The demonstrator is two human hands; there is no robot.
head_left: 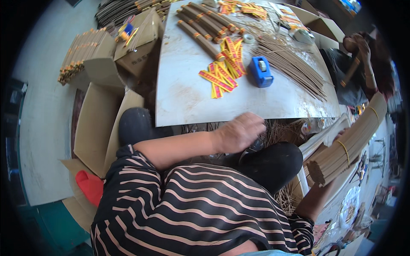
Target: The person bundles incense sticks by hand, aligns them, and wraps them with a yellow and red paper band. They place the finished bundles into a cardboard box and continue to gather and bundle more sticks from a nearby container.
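Gripping the bundle of sticks [355, 138] at the frame's right, our right hand [340, 135] clamped on it from behind, we best support it between its yellow bands [344, 152], while our left hand [240, 133], mid-frame, blurs, its fingers' closure unclear.

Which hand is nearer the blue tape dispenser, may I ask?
Left: the left hand is below the dispenser in view; the right hand, holding the stick bundle, is farther right.

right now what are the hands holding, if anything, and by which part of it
The right hand, mostly hidden, holds the stick bundle by its body near the lower yellow band. The left hand is blurred; nothing shows in it.
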